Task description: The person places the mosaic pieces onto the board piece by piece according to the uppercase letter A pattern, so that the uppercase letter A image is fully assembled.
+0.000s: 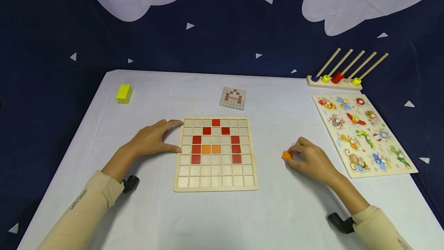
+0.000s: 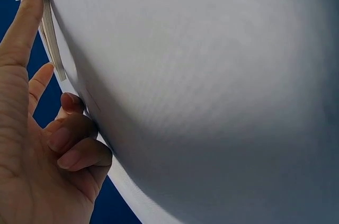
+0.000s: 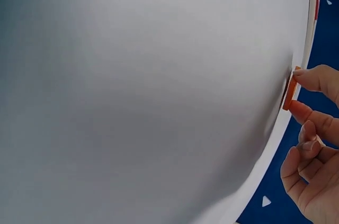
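Note:
A square wooden grid board lies mid-table in the head view. Red tiles in it form a peaked arch, and two orange tiles sit side by side next to the left leg. My left hand touches the board's left edge with outstretched thumb and index finger; in the left wrist view its other fingers are bent. Right of the board, my right hand pinches an orange tile between thumb and index finger, near the tabletop. The right wrist view shows this tile edge-on.
Behind the board lies a small pattern card showing a similar arch. Yellow blocks stand at the back left. On the right are an insect puzzle board and a peg stand with coloured beads.

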Tool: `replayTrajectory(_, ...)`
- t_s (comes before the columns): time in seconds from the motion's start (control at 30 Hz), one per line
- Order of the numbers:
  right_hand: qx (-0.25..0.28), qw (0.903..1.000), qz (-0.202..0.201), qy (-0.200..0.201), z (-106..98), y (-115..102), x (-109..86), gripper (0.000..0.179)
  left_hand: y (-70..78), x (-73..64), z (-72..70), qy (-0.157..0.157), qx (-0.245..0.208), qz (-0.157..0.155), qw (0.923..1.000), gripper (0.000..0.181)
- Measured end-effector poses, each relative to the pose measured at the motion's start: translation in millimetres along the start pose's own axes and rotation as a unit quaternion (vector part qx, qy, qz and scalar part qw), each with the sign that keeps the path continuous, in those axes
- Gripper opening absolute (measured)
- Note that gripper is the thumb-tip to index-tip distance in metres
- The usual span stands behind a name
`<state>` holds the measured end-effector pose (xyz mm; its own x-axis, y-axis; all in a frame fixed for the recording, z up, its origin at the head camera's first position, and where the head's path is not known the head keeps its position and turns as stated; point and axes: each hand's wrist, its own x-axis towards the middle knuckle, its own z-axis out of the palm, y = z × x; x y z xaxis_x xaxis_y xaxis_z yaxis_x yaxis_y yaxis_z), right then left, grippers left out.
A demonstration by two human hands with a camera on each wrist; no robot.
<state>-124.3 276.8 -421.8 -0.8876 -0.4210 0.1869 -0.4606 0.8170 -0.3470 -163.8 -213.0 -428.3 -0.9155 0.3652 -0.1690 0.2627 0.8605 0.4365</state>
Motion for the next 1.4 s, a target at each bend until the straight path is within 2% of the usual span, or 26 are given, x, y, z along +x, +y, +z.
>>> replayTrajectory(0.23, 0.017, 0.9997, -0.019, -0.002, 5, -11, 16.0, 0.017, 0.2, 1.3, 0.2, 0.0, 0.002, -0.002, 1.0, 0.094)
replayTrajectory(0.53, 0.045, 0.9979, -0.02, -0.042, 8, -43, 42.1, 0.018, 0.5, 1.2, 0.6, 0.002, 0.003, -0.002, 1.0, 0.094)
replayTrajectory(1.07, 0.073, 0.9885, -0.1, -0.086, 26, -94, 80.1, 0.02, 0.1, 1.2, -0.5, -0.003, 0.005, -0.003, 1.0, 0.094)
replayTrajectory(1.4, 0.029, 0.9845, -0.143, -0.097, 40, -113, 95.5, 0.023, -0.3, 1.1, -0.1, -0.005, 0.001, -0.003, 1.0, 0.094)
